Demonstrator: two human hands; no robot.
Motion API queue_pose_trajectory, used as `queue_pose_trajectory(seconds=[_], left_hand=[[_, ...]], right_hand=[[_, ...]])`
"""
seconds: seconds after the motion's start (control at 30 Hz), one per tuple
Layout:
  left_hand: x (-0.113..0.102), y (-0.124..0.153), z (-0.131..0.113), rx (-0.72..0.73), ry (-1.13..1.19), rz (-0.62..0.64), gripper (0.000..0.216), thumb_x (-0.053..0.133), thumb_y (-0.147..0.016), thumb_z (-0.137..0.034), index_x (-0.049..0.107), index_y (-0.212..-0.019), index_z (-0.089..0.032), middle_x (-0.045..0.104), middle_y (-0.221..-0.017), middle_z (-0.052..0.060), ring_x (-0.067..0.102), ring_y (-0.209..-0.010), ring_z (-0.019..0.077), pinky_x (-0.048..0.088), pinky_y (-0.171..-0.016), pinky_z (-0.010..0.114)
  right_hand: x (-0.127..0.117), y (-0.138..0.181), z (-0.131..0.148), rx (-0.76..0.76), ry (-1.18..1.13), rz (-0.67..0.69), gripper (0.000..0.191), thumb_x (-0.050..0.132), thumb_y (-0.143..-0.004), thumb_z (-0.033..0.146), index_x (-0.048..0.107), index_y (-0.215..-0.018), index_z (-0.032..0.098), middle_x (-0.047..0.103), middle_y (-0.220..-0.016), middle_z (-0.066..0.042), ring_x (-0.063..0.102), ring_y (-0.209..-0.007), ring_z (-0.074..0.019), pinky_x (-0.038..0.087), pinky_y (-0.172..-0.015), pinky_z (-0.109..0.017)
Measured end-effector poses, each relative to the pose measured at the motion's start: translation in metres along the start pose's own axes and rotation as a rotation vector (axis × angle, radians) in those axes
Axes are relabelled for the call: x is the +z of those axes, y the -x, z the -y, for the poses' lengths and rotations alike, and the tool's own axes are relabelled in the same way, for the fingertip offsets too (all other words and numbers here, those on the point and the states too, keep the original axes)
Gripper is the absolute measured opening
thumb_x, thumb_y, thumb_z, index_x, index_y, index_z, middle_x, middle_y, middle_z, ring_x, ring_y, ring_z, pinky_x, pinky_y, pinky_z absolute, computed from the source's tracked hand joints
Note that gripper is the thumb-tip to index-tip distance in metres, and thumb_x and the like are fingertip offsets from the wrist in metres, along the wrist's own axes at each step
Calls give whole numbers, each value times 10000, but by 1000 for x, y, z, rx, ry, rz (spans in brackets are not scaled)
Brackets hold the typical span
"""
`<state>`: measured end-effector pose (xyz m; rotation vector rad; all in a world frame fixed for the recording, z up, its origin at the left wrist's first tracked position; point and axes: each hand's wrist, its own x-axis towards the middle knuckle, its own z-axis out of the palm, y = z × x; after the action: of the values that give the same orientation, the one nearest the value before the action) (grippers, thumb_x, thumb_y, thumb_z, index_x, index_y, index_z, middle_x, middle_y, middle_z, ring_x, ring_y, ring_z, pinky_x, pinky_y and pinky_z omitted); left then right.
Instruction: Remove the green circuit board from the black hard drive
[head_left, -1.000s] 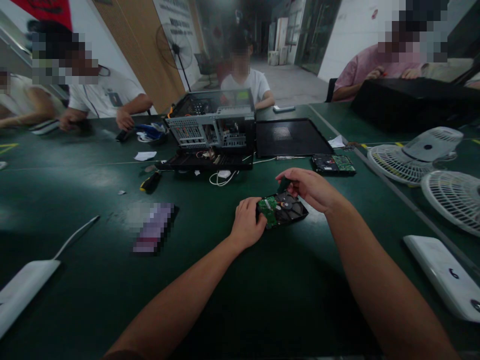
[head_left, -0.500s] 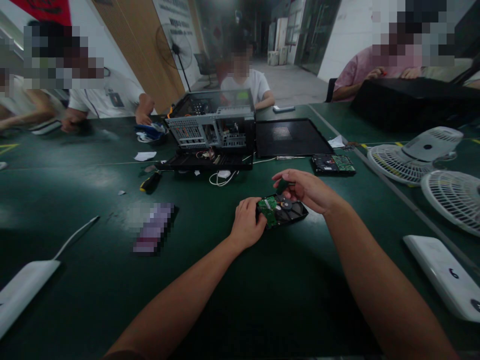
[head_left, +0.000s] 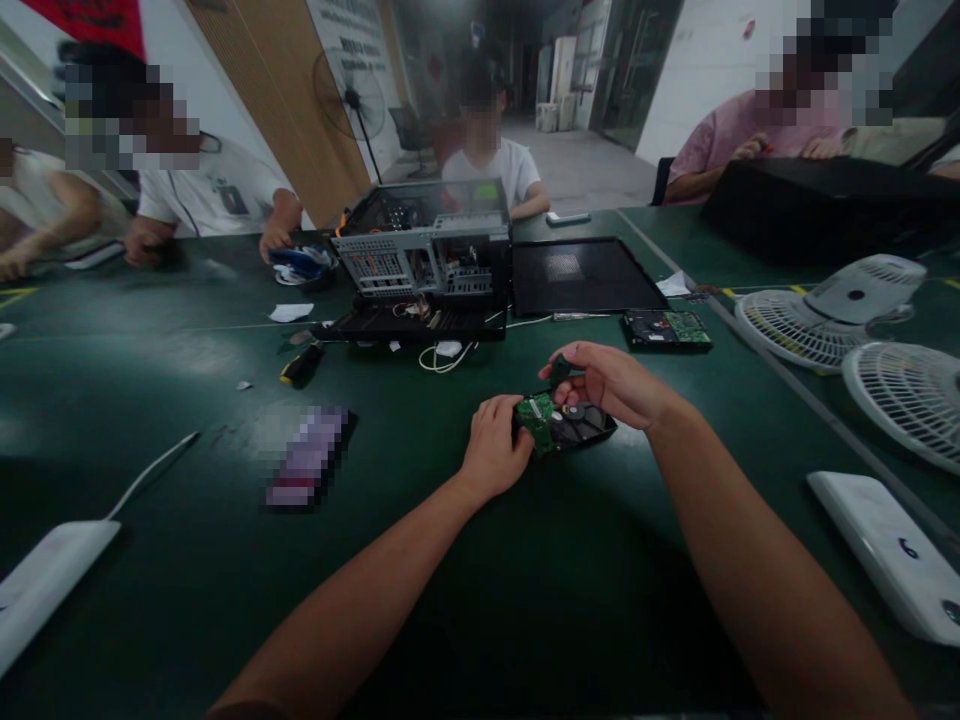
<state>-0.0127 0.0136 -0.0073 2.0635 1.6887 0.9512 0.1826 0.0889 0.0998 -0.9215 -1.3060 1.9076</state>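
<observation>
A hard drive (head_left: 581,430) lies on the green table with its green circuit board (head_left: 535,415) facing up. My left hand (head_left: 496,445) is closed around its left end, thumb in front and fingers behind. Over the drive's far edge, my right hand (head_left: 600,382) pinches a screwdriver with a dark green handle (head_left: 559,371). The handle stands roughly upright; its tip is too small and too hidden to make out against the board. A second hard drive (head_left: 667,330) rests flat farther back, to the right of my right hand.
An opened computer case (head_left: 424,260) stands behind, its black side panel (head_left: 585,275) to the right. A yellow-black screwdriver (head_left: 301,364) and a blurred-out phone (head_left: 309,457) lie left. White fan parts (head_left: 795,325) and a white power bank (head_left: 885,550) are right. Several people sit around the table.
My right hand has shifted slightly left and lower with the screwdriver, which now stands more upright over the circuit board. My left hand and the drive stay put.
</observation>
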Motion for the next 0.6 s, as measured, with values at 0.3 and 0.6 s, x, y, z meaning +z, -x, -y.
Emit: queue_pose_trajectory(seconds=[0.3, 0.6], left_hand=[[-1, 0, 0, -24, 4, 12, 480, 566, -886, -212, 529, -1364, -184, 593, -1322, 129, 525, -1259, 301, 432, -1086, 487], [-5, 1, -4, -13, 1, 12, 476, 559, -885, -205, 535, -1360, -176, 591, -1322, 134, 523, -1256, 300, 431, -1089, 483]], right_hand=[[-4, -1, 1, -51, 163, -59, 260, 750, -852, 417, 734, -1031, 230, 706, -1029, -46, 536, -676, -113, 437, -587, -274], [-1, -2, -1, -70, 130, -128, 286, 847, -747, 411, 640, -797, 219, 584, -759, 18, 543, -680, -127, 439, -635, -289]])
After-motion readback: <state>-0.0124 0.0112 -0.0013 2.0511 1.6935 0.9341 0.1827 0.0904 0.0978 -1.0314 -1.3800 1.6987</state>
